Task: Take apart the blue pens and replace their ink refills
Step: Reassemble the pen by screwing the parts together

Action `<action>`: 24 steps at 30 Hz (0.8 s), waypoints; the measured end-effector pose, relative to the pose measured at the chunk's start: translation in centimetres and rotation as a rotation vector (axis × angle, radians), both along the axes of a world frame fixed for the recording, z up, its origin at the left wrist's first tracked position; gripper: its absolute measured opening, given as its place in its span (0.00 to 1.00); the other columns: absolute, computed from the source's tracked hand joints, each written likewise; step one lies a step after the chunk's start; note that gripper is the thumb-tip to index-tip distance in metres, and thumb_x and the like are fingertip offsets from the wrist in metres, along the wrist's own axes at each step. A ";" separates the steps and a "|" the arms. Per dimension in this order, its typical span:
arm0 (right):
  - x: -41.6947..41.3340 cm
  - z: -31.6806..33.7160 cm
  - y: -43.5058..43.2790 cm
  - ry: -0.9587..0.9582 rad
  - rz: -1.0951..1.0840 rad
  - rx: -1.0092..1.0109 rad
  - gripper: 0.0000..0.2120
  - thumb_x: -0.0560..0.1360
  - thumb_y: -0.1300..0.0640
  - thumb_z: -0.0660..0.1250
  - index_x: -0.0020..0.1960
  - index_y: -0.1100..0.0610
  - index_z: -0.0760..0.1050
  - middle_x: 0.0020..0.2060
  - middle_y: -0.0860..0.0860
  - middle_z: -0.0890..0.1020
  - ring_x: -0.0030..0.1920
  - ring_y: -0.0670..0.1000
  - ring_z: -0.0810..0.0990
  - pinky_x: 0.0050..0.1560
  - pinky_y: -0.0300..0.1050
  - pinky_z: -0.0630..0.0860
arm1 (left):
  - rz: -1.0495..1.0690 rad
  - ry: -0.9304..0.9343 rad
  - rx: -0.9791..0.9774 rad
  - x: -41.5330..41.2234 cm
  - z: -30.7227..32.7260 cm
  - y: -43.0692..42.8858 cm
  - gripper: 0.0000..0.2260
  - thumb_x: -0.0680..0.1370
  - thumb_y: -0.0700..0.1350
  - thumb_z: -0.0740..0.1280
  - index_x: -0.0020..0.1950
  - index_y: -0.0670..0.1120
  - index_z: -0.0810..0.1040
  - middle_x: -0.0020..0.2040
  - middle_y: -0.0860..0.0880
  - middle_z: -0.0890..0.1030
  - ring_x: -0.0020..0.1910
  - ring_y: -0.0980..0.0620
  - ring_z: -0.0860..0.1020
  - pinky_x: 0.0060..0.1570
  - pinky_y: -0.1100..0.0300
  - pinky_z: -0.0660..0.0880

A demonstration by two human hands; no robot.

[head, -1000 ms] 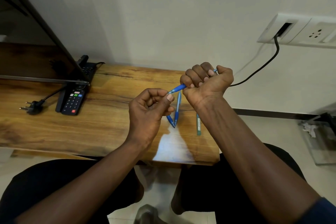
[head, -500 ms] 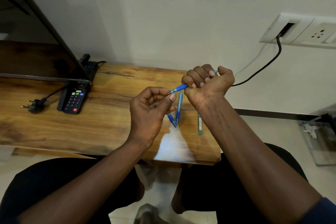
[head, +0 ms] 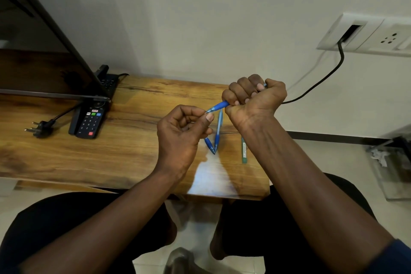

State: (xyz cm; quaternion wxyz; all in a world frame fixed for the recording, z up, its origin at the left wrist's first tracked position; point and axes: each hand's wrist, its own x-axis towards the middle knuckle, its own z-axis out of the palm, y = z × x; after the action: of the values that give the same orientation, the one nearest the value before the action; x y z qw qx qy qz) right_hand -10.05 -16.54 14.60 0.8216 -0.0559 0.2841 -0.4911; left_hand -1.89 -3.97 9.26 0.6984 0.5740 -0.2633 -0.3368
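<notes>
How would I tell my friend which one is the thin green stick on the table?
Find the wooden table and look at its right end. Two blue pens lie there in a V. Just right of them lies the thin green stick: the only green one, with a pale label.

The raised slim blue plastic pen [head: 216, 107] matches the pair of blue pens [head: 219, 127] on the brown, dark-streaked wood-grain tabletop [head: 133, 151]. The thin green stick [head: 244, 151] has a pale label. The black remote control [head: 90, 122] shows red, green and blue buttons.
</notes>
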 end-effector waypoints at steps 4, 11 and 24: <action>0.0 -0.3 0.1 -0.045 0.023 0.012 0.18 0.77 0.50 0.50 0.29 0.53 0.59 0.21 0.46 0.57 0.20 0.46 0.54 0.25 0.37 0.53 | -0.001 0.003 0.004 0.1 -0.2 0.0 0.05 0.76 0.36 0.76 0.50 0.41 0.83 0.43 0.44 0.85 0.38 0.50 0.84 0.40 0.61 0.82; 0.0 -0.3 0.0 -0.039 0.035 -0.018 0.18 0.77 0.50 0.50 0.29 0.52 0.59 0.21 0.46 0.56 0.21 0.46 0.53 0.26 0.37 0.53 | -0.005 0.010 0.016 0.1 -0.1 0.0 0.05 0.76 0.36 0.76 0.50 0.40 0.82 0.43 0.43 0.85 0.36 0.51 0.84 0.39 0.61 0.82; 0.0 -0.6 -0.1 -0.037 0.031 -0.025 0.17 0.76 0.50 0.50 0.29 0.52 0.58 0.21 0.46 0.56 0.21 0.47 0.53 0.26 0.38 0.52 | 0.002 0.016 0.037 0.1 0.0 0.0 0.05 0.76 0.38 0.77 0.49 0.43 0.82 0.42 0.44 0.85 0.35 0.51 0.84 0.39 0.61 0.81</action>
State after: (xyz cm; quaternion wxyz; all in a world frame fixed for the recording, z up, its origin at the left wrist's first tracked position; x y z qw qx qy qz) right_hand -10.01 -16.60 14.02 0.8334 -0.0614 0.2616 -0.4829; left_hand -1.79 -4.02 9.28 0.6901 0.5843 -0.2510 -0.3455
